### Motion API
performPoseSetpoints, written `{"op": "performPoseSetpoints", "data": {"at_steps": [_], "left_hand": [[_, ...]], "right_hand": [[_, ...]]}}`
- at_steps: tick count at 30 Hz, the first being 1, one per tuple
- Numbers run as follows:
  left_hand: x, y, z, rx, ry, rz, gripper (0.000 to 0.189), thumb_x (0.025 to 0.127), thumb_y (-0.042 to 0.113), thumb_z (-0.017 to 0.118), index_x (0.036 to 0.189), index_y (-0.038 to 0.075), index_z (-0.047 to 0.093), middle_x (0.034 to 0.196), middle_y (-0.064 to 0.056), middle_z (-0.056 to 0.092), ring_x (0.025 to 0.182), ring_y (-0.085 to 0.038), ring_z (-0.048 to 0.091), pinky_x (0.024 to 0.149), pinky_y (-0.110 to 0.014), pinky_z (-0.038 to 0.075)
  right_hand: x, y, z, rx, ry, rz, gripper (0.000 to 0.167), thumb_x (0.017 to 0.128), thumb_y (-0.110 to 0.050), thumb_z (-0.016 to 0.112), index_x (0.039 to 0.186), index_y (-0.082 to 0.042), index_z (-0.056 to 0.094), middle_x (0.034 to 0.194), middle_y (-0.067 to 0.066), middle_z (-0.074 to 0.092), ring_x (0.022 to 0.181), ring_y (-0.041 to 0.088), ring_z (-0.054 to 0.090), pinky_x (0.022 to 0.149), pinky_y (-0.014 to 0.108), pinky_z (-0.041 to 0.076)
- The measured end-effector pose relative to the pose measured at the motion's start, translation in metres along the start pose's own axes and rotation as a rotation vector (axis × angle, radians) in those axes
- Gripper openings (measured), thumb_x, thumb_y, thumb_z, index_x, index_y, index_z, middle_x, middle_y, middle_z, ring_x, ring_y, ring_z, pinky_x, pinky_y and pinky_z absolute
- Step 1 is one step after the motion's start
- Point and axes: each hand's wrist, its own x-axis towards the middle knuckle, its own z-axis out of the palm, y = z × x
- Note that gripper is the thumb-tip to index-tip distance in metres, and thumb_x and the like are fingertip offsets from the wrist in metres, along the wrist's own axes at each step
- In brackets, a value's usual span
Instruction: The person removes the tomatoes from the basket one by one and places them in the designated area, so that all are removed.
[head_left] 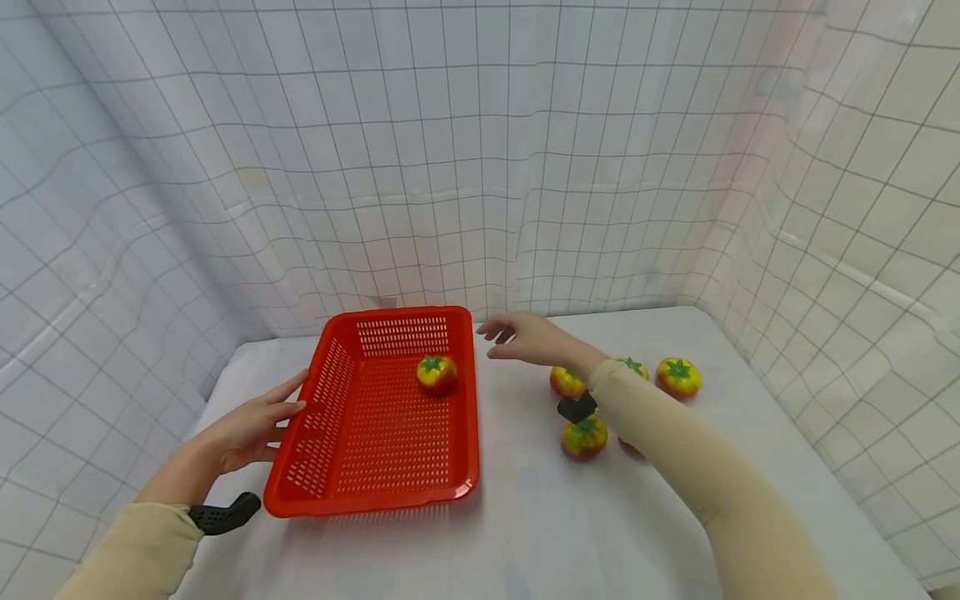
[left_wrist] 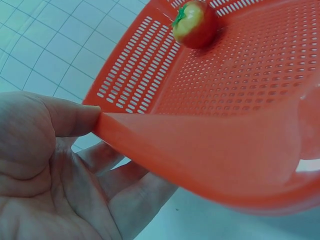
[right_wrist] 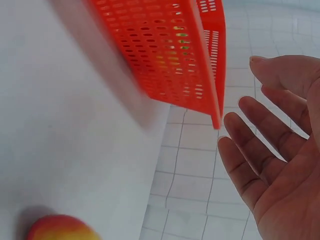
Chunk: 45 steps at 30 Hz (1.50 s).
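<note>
A red perforated plastic basket [head_left: 390,433] has one red-and-yellow tomato [head_left: 437,375] with a green leafy top inside, near its right wall. My left hand [head_left: 251,429] holds the basket's left rim. In the left wrist view, the thumb [left_wrist: 75,119] meets the rim's edge and the other fingers pass behind the wall. Just outside the far right rim, my right hand [head_left: 528,337] hovers with loosely bent fingers and nothing in them. The right wrist view shows a gap between that hand [right_wrist: 280,145] and the basket wall [right_wrist: 165,60].
Several more tomatoes lie on the white-covered table [head_left: 517,525] to the right, among them a near one [head_left: 584,437] and a far right one [head_left: 678,377]. The right forearm [head_left: 675,450] partly hides others. Grid-patterned white curtains [head_left: 480,167] enclose the back and sides.
</note>
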Motion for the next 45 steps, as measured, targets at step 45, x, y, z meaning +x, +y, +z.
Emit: {"op": "performPoseSetpoints", "data": {"at_steps": [45], "left_hand": [[-0.004, 0.000, 0.003, -0.005, 0.025, 0.008, 0.071, 0.111, 0.026, 0.044, 0.165, 0.028, -0.003, 0.149, -0.028, 0.041, 0.110, -0.033, 0.065, 0.088, -0.054, 0.058]], "right_hand": [[0.096, -0.042, 0.041, -0.229, -0.384, -0.013, 0.062, 0.089, -0.019, 0.079, 0.147, -0.023, 0.056, 0.150, 0.003, 0.051, 0.124, 0.017, 0.049, 0.100, 0.036, 0.049]]}}
